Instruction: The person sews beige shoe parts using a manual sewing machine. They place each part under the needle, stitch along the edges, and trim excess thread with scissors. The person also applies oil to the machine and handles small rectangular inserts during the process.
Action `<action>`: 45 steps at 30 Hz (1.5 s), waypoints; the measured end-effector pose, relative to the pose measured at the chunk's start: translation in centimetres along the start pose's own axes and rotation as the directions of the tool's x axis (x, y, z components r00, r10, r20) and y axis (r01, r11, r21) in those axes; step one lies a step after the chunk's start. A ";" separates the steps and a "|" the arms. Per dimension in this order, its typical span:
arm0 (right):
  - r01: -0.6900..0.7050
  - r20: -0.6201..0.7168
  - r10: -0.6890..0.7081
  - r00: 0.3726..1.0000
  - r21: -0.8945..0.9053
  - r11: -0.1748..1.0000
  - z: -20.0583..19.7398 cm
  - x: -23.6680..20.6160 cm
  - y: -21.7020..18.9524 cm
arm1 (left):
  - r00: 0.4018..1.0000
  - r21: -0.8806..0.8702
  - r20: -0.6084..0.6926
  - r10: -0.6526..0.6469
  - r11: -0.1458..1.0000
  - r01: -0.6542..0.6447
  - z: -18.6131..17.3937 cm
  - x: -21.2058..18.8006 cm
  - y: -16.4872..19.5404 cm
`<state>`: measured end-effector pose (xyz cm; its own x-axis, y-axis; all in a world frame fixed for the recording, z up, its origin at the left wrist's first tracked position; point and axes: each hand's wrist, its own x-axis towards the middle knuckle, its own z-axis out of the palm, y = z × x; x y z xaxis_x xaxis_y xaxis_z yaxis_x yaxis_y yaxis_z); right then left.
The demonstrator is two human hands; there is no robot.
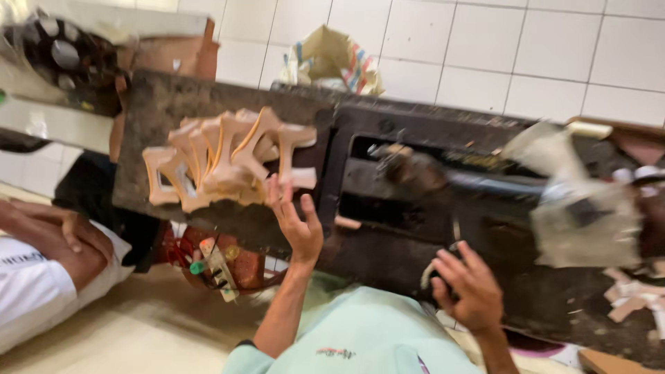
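Reaching up, the person's left hand [296,223] has its fingers spread wide and palm open, fingertips touching the lower edge of a stack of tan cut-out pieces [228,161]; nothing is gripped, it just touches. The pieces are flat, pale orange-tan, shaped like frames with notches, fanned and overlapping, and lie on the dark worn counter [159,104].

Taking the stack as landmark: right of it, a black machine frame [429,180] with a rectangular opening sits on the same counter. Well right of the stack and lower in the picture, the right hand [471,291] is curled loosely, fingers bent around something small and pale at the counter's near edge; too blurred to tell what it is or whether it is truly held. Far right of the stack, a crumpled clear plastic sheet [589,208] covers part of the machine, with tan scraps [634,294] below it. Behind the stack to the right, a crumpled paper bag [336,59] leans at the white tiled wall [554,48]. Left of the stack and lower, another person's folded arms [55,239] in a white sleeve. Just below the stack, a reddish item with wires [222,266] hangs under the counter.

Whole picture is motion-blurred.
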<state>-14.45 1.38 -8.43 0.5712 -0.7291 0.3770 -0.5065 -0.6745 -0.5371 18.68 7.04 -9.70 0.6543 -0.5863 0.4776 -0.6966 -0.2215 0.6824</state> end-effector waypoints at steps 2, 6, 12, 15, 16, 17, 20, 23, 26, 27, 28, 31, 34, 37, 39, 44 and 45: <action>0.008 -0.002 -0.008 1.000 -0.052 0.999 -0.3 0.4 -1.1 | 0.999 0.068 0.049 -0.019 0.998 0.016 -3.0 -0.9 -1.6; -0.025 -0.179 0.010 0.984 -0.082 0.996 0.6 2.4 -5.9 | 0.963 0.274 -0.241 0.121 0.960 -0.052 -10.6 3.8 -9.0; -0.249 0.179 0.188 0.966 0.436 0.865 11.4 11.0 -14.4 | 0.956 0.025 -0.214 -0.199 0.978 0.209 -13.2 8.9 -17.4; 0.026 0.140 -0.032 0.990 0.046 0.999 17.2 14.6 -16.5 | 0.964 0.088 -0.145 -0.224 0.967 0.238 -11.8 10.7 -18.4; 0.045 0.156 -0.042 0.987 -0.019 0.999 18.8 15.2 -17.1 | 0.969 0.114 -0.141 -0.203 0.969 0.220 -11.4 11.5 -18.5; 0.045 0.133 -0.034 0.991 -0.076 0.996 19.8 15.3 -17.5 | 0.973 0.136 -0.140 -0.181 0.970 0.200 -11.0 12.5 -18.5; 0.035 0.072 -0.023 0.997 -0.168 0.985 21.4 14.8 -18.4 | 0.989 -0.149 -0.108 -0.103 0.985 0.086 -10.8 14.3 -18.3; 0.033 -0.026 -0.035 0.999 -0.052 0.998 20.8 14.1 -18.3 | 0.953 -0.364 -0.263 -0.150 0.930 0.046 -10.8 14.3 -17.8; -0.020 -0.094 0.039 0.995 0.200 0.980 18.9 12.7 -17.8 | 0.867 -0.060 -0.490 0.093 0.988 -0.139 -11.9 12.8 -16.0; -0.076 -0.090 0.105 0.990 0.282 0.956 18.1 11.5 -17.9 | 0.868 -0.035 -0.471 0.155 0.980 -0.194 -12.3 12.2 -15.3; -0.130 -0.080 0.170 0.982 0.360 0.924 17.3 10.2 -18.0 | 0.866 -0.013 -0.451 0.215 0.969 -0.247 -12.7 11.4 -14.3; -0.103 -0.262 0.192 0.946 0.320 0.942 14.6 6.4 -17.8 | 0.877 -0.014 -0.358 0.319 0.938 -0.347 -12.0 9.2 -10.4; -0.175 -0.383 0.250 0.889 0.221 0.959 11.5 3.0 -16.3 | 0.945 -0.315 -0.088 0.314 0.892 -0.325 -9.9 7.0 -6.3; -0.291 -0.479 0.276 0.833 0.045 0.956 7.7 -0.1 -13.3 | 0.905 -0.369 0.159 0.395 0.874 -0.317 -6.3 4.5 -2.6; -0.345 -0.500 0.269 0.823 -0.065 0.936 5.5 -1.7 -11.1 | 0.862 -0.410 0.306 0.404 0.873 -0.264 -3.4 3.2 -0.7; -0.335 -0.444 0.238 0.864 -0.154 0.929 3.3 -3.8 -6.9 | 0.790 -0.254 0.365 0.493 0.869 -0.425 2.8 0.4 2.8; -0.353 -0.450 0.261 0.854 -0.131 0.927 3.2 -4.0 -6.5 | 0.798 -0.191 0.353 0.489 0.872 -0.450 3.3 -0.4 3.1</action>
<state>-11.44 9.05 -8.86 0.0646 -0.8510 0.5212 -0.7554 -0.3830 -0.5317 15.26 4.02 -9.60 0.0776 -0.8509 0.5195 -0.8461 0.2195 0.4858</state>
